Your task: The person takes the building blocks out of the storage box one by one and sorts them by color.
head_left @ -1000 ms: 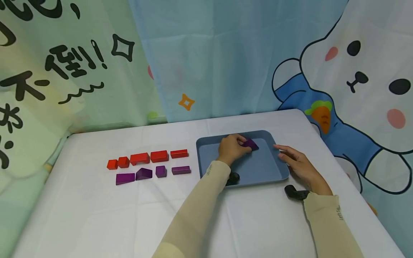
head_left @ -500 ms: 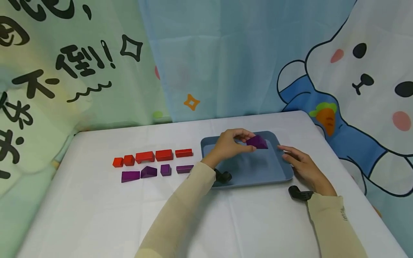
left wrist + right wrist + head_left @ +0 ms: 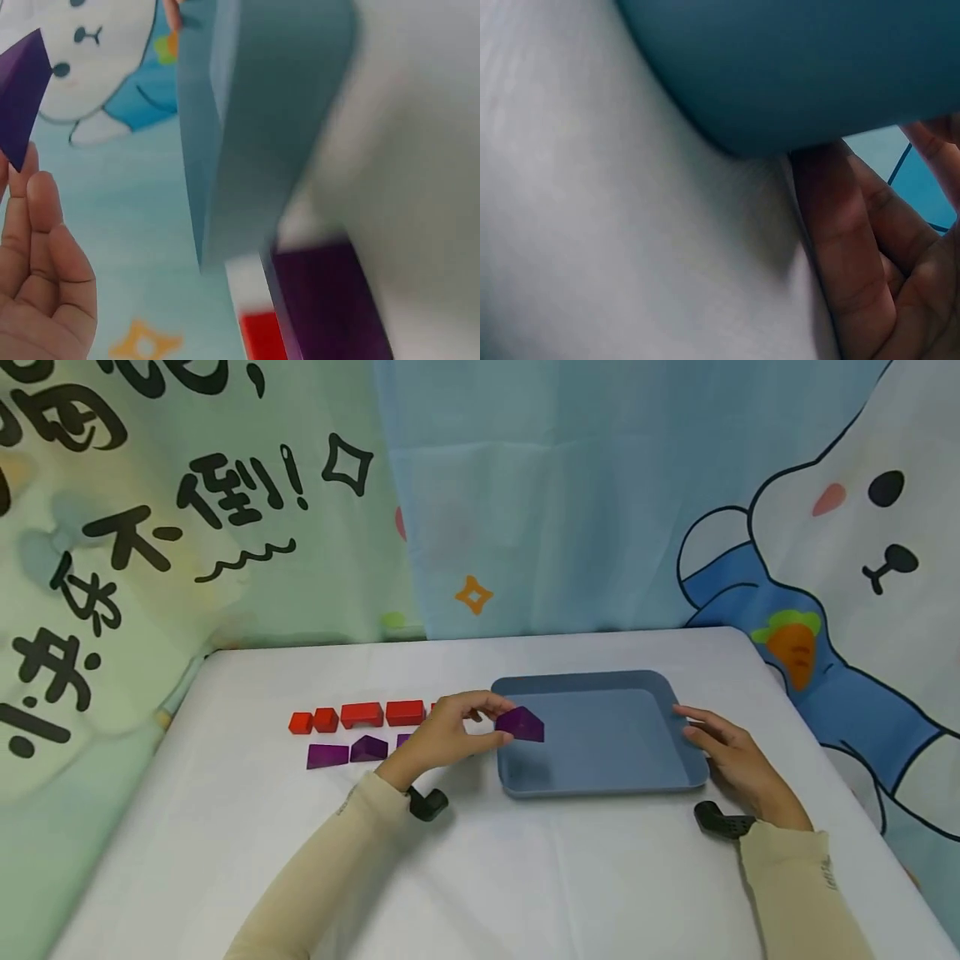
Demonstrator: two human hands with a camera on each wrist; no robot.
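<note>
My left hand pinches a purple house-shaped block above the left edge of the blue tray. In the left wrist view the purple block sticks up from my fingertips, with the tray's side beyond it. My right hand lies with relaxed fingers against the tray's right rim; its wrist view shows the fingers under the rim. Left of the tray lie a row of red blocks and a row of purple blocks, partly hidden by my left hand.
The white table ends at a printed cloth backdrop behind and to the sides. Black wrist-camera mounts show under both wrists. The tray holds nothing inside.
My left hand lifted the purple block out of the tray's middle and carried it left to the tray's left edge. The right hand stayed at the right rim.
</note>
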